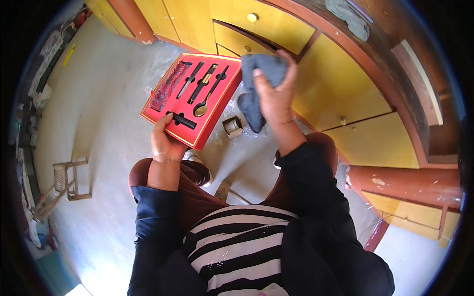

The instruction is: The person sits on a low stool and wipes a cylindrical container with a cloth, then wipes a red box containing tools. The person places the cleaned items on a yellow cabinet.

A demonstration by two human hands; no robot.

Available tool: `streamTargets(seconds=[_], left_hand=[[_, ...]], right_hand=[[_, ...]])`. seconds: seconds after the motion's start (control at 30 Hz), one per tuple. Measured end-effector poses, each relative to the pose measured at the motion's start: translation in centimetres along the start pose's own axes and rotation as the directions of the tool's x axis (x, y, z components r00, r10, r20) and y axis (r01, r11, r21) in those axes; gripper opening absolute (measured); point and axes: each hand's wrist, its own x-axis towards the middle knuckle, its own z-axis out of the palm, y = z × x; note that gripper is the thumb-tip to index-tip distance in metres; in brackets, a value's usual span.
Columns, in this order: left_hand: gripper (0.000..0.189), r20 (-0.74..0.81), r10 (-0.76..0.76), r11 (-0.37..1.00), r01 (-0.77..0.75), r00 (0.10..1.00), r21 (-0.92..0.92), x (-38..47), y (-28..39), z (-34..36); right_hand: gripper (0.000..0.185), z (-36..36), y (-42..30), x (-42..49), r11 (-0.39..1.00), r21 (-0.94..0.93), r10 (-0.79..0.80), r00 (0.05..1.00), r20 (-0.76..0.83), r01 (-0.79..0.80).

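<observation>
My left hand (164,142) holds the lower left corner of a red gift box (222,111), its thumb on the front face beside a short black item (184,121). Set in the box's red insert are a spoon with a gold-coloured bowl (200,109), a black and gold item (203,83), a slim pointed item (189,80) and a red tasselled piece (170,87) under shiny clear wrap. The box is tilted. At its upper right edge, my right hand (276,88) grips a bunched grey cloth (266,68), part of which hangs down below the fingers.
Yellow cabinets with round knobs (252,17) and reddish frames curve along the top and right. On the floor below the box lies a small open carton (232,126) with a round item in it. A small wooden stool (72,179) stands at left. Another grey cloth (348,18) lies above the cabinets.
</observation>
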Motion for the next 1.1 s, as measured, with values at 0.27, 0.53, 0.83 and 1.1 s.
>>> streamTargets(seconds=[0.27,0.53,0.83,1.1], left_hand=[[0.045,-0.027,0.046,0.998,-0.047,0.999,-0.033,1.0,-0.7,0.0],[0.044,0.035,0.03,1.0,-0.03,0.999,0.008,-0.2,-1.2,-0.2],[0.042,0.017,0.088,0.995,-0.088,0.996,0.043,1.1,-2.2,-1.5],[0.038,0.069,0.053,0.995,-0.058,0.996,0.086,-0.4,-2.8,-1.3]], right_hand=[[0.062,1.0,-3.7,-9.5,0.965,0.15,-0.259,0.87,0.419,0.215],[0.054,0.7,-0.9,-1.4,1.0,-0.016,0.006,0.992,0.129,-0.004],[0.056,0.2,-4.2,-8.2,0.946,0.119,-0.314,0.762,0.566,0.301],[0.056,-0.1,-1.1,-1.6,0.951,-0.242,-0.111,0.941,0.32,0.195]])
